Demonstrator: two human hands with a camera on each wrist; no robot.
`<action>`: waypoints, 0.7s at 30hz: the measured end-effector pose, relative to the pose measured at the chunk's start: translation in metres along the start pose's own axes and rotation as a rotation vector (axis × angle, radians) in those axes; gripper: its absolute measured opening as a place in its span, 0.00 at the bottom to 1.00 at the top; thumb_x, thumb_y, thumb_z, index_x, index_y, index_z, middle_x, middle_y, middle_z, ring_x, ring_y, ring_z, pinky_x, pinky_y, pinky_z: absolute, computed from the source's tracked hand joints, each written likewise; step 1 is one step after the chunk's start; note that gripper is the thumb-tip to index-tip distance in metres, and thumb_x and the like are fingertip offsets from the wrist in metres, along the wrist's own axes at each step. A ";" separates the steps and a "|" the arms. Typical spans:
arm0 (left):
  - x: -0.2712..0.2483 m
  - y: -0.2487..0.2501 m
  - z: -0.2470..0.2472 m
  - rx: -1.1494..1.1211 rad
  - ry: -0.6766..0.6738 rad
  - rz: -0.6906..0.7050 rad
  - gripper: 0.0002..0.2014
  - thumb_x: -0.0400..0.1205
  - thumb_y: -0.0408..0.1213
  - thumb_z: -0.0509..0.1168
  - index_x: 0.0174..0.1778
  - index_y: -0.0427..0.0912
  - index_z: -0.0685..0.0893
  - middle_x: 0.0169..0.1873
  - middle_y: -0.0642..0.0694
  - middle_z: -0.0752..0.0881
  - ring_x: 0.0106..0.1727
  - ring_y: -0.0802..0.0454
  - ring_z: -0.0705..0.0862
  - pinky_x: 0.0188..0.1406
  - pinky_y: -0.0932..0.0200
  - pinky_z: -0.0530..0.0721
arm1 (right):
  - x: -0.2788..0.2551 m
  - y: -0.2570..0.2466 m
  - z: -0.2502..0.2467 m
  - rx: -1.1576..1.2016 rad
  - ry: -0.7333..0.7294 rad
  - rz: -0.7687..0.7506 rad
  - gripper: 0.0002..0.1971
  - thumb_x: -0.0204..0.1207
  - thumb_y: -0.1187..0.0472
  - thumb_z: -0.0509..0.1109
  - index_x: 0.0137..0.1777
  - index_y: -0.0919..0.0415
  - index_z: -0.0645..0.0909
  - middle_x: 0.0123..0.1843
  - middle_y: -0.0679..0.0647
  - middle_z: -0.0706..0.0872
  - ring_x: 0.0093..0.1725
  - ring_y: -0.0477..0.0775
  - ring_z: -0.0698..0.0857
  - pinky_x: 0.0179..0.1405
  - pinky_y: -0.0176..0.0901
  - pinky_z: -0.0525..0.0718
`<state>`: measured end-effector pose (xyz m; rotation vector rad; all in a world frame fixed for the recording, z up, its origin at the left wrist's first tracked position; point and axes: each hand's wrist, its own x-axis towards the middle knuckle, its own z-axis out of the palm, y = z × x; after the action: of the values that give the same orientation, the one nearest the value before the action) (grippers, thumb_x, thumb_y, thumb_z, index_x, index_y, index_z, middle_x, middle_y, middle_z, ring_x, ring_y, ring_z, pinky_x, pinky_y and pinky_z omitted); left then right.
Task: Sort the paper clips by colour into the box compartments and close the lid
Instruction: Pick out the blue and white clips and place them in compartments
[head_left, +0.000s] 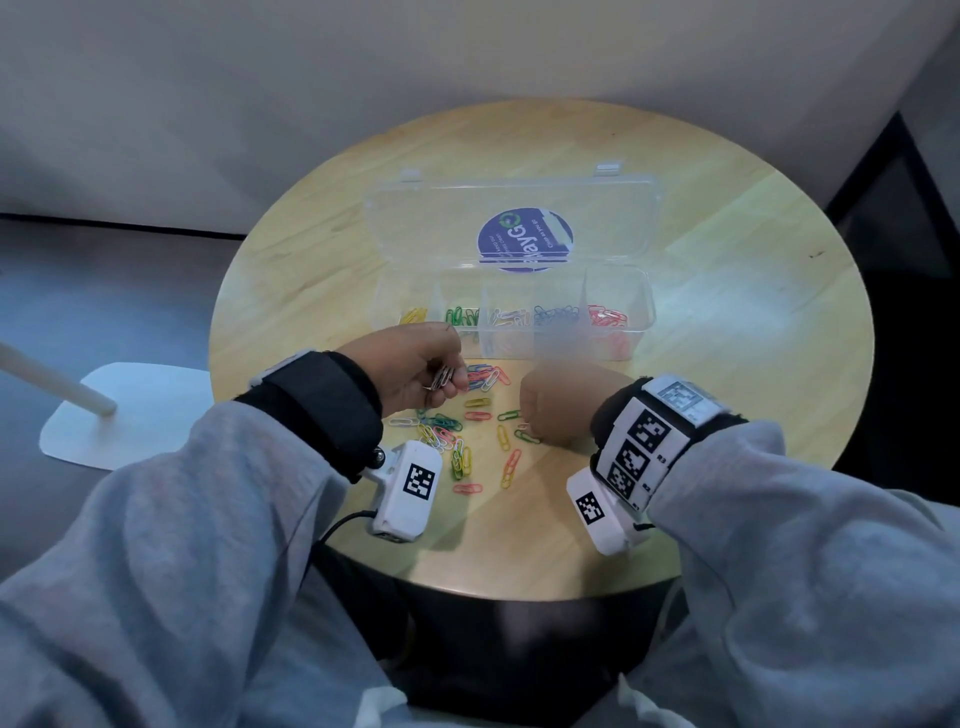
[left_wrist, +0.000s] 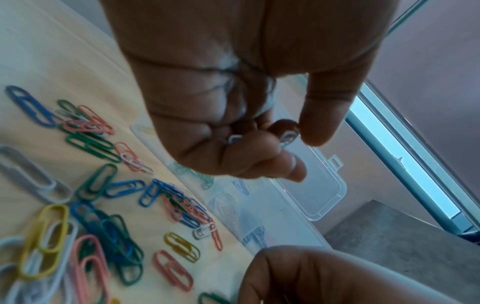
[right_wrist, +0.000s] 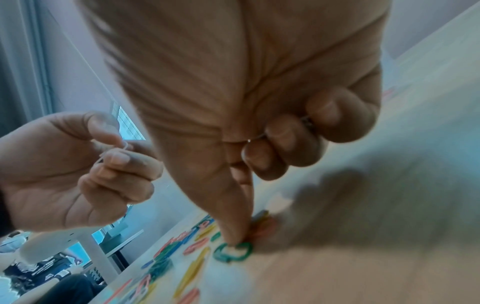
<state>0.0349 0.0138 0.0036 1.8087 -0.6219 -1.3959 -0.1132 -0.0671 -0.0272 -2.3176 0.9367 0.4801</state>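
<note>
A clear compartment box stands open on the round table, its lid lying flat behind it. From left to right it holds yellow, green, white, blue and red clips. Loose mixed clips lie in front of it. My left hand hovers above them and pinches white clips. My right hand is down on the table, its thumb tip on a green clip, the other fingers curled.
The wooden table has bare surface to the right and behind the box. A white lamp base with a slanted pole sits on the floor to the left. The loose clips overlap one another between my two hands.
</note>
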 end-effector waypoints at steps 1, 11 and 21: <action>0.000 -0.001 -0.001 -0.014 -0.002 -0.010 0.13 0.79 0.24 0.50 0.29 0.40 0.69 0.20 0.45 0.79 0.17 0.55 0.75 0.18 0.68 0.72 | 0.001 0.000 0.000 -0.006 -0.018 0.017 0.04 0.73 0.66 0.66 0.42 0.55 0.78 0.37 0.48 0.81 0.40 0.51 0.79 0.30 0.36 0.74; -0.005 -0.001 0.004 0.039 -0.027 -0.046 0.08 0.66 0.26 0.56 0.27 0.43 0.66 0.21 0.45 0.77 0.17 0.56 0.70 0.15 0.71 0.66 | -0.005 0.004 -0.006 0.082 -0.037 0.045 0.04 0.70 0.64 0.68 0.38 0.55 0.81 0.34 0.49 0.82 0.37 0.51 0.79 0.33 0.36 0.76; 0.005 -0.006 0.009 0.537 -0.013 -0.046 0.13 0.80 0.33 0.64 0.33 0.46 0.68 0.23 0.49 0.70 0.22 0.54 0.62 0.23 0.63 0.59 | -0.007 0.012 -0.025 0.781 -0.083 -0.093 0.12 0.73 0.74 0.68 0.33 0.60 0.75 0.24 0.52 0.80 0.23 0.46 0.77 0.25 0.32 0.77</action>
<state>0.0272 0.0107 -0.0052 2.2373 -1.0437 -1.3549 -0.1246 -0.0865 -0.0092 -1.6068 0.7850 0.1249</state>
